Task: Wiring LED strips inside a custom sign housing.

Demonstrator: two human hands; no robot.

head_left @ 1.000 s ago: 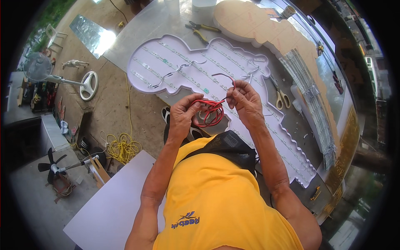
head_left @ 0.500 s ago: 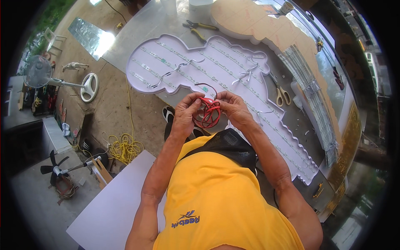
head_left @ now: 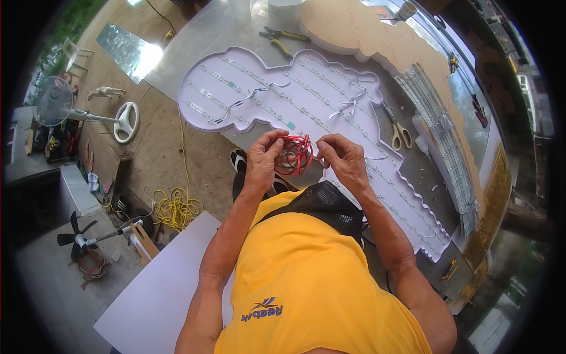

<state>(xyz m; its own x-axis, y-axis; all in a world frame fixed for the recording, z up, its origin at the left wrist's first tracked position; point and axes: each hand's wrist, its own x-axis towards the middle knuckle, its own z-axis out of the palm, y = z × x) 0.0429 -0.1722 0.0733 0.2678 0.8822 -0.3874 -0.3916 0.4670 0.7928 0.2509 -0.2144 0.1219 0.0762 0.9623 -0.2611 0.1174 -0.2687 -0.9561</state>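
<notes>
Reference item: the white contoured panel (head_left: 270, 75), fitted with rows of light strips.

Cable coil: the red and dark cable coil (head_left: 293, 154) is held at the panel's near edge, about mid-length; clearance above the panel cannot be told.

Left hand (head_left: 261, 162): near side of the panel; thumb and fingers closed on the left side of the coil, remaining fingers curled.

Right hand (head_left: 345, 162): over the panel's near edge; thumb and forefinger brought almost together beside the coil, other fingers bent. Whether a strand is pinched cannot be told.

Markings: the yellow shirt (head_left: 312, 277), on the near side of the panel, bears dark lettering with an emblem, upside down in view. The brown-faced board (head_left: 354, 29), beyond the panel, carries faint reddish print, too small to read.

Surroundings: pliers (head_left: 293, 38) lie beyond the panel's far edge. Scissors (head_left: 398, 127) and a bundle of silvery strips (head_left: 439, 135) lie to its right.
</notes>
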